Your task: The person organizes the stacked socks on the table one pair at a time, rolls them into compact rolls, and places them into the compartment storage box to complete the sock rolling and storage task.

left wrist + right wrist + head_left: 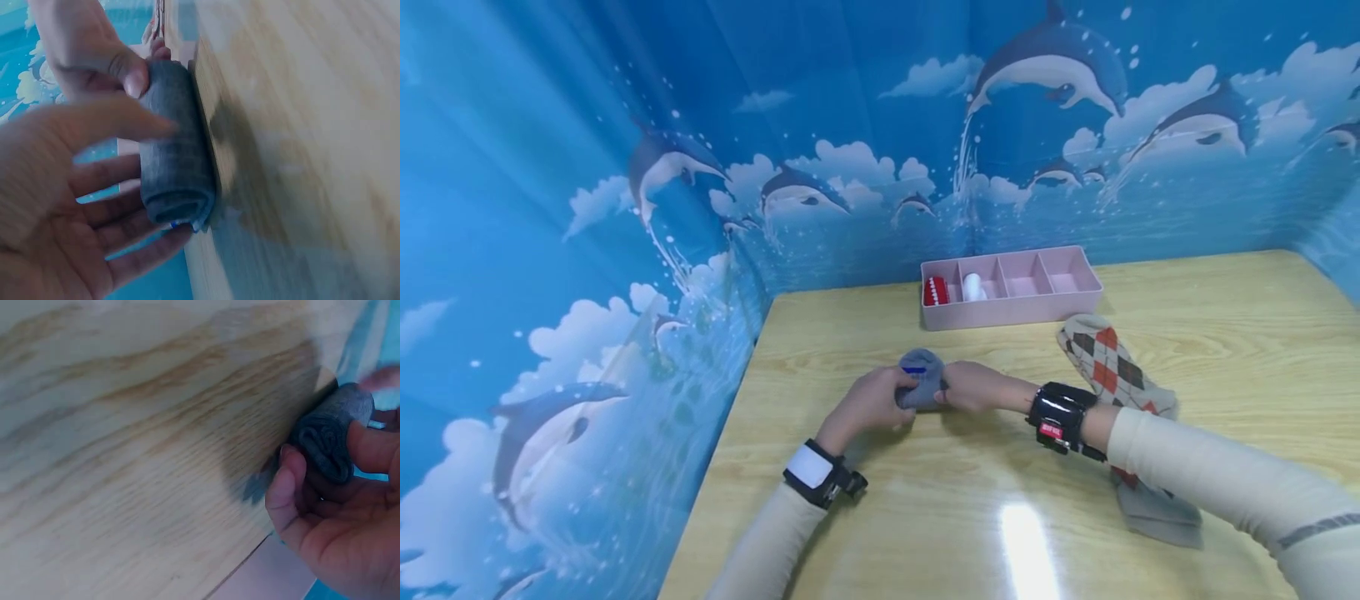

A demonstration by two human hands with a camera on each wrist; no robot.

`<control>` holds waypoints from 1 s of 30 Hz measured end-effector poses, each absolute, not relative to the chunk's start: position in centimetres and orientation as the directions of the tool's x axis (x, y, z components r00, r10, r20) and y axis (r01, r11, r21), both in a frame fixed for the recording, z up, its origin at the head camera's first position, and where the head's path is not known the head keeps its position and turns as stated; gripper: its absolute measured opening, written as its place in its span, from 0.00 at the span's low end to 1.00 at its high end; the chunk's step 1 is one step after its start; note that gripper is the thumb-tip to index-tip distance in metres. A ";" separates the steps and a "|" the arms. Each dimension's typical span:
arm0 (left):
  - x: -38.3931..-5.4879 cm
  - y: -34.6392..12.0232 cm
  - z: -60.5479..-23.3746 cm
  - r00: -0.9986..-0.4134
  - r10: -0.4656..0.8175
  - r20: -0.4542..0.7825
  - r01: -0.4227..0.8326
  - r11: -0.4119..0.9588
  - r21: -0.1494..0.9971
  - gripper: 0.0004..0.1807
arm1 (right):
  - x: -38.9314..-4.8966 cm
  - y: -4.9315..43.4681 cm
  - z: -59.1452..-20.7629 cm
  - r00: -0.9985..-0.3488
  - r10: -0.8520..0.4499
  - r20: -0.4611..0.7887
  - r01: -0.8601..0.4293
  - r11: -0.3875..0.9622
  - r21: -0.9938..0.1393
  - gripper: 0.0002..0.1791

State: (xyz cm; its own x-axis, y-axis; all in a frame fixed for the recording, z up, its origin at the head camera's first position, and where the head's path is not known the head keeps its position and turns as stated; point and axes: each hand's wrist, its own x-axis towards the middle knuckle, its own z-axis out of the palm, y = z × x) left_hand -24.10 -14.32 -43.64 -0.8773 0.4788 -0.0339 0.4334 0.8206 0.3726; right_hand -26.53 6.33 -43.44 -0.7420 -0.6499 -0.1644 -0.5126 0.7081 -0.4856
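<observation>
A grey sock (pixel 925 379), rolled into a tight cylinder with a small blue mark, rests on the wooden table between both hands. My left hand (pixel 871 402) holds its left end, thumb across the front and fingers behind; the left wrist view shows that thumb blurred over the roll (pixel 175 144). At the opposite end, my right hand (pixel 973 386) grips the sock between thumb and fingers. Spiral layers show at the end of the roll (pixel 325 447) in the right wrist view. Beside my right forearm lies a flat argyle sock (pixel 1105 358), partly hidden under that arm.
A pink tray (pixel 1011 312) with several compartments stands at the table's back. Its left compartment holds a red and white item (pixel 936 291), and the adjoining one a white rounded item (pixel 973 287). A dolphin-printed curtain (pixel 850 108) borders the table (pixel 850 333) behind and at left.
</observation>
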 end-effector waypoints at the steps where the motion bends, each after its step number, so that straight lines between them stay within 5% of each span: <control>1: -24.1 -14.3 -43.7 -0.874 0.483 -0.052 0.432 0.821 0.374 0.25 | -26.7 6.4 -43.4 -0.745 -0.642 -0.181 -0.480 0.704 -0.523 0.14; 7: -24.4 -13.8 -43.6 -0.867 0.487 -0.109 0.436 0.845 0.310 0.24 | -27.0 6.8 -43.4 -0.769 -0.595 -0.232 -0.333 0.684 -0.649 0.17; 13: -25.0 -13.3 -43.2 -0.864 0.481 -0.151 0.440 0.865 0.240 0.20 | -26.8 6.9 -43.8 -0.823 -0.525 -0.216 -0.296 0.722 -0.626 0.24; 17: -25.5 -13.0 -43.0 -0.849 0.501 -0.168 0.471 0.861 0.189 0.14 | -26.6 7.0 -43.8 -0.848 -0.521 -0.097 -0.355 0.695 -0.626 0.11; 23: -25.9 -12.6 -42.8 -0.833 0.519 -0.191 0.486 0.852 0.194 0.09 | -25.9 7.6 -43.9 -0.749 -0.650 0.128 -0.607 0.596 -0.525 0.16; 30: -26.7 -12.9 -42.8 -0.829 0.499 -0.253 0.381 0.834 0.398 0.09 | -25.4 7.9 -43.9 -0.657 -0.736 0.163 -0.743 0.595 -0.307 0.19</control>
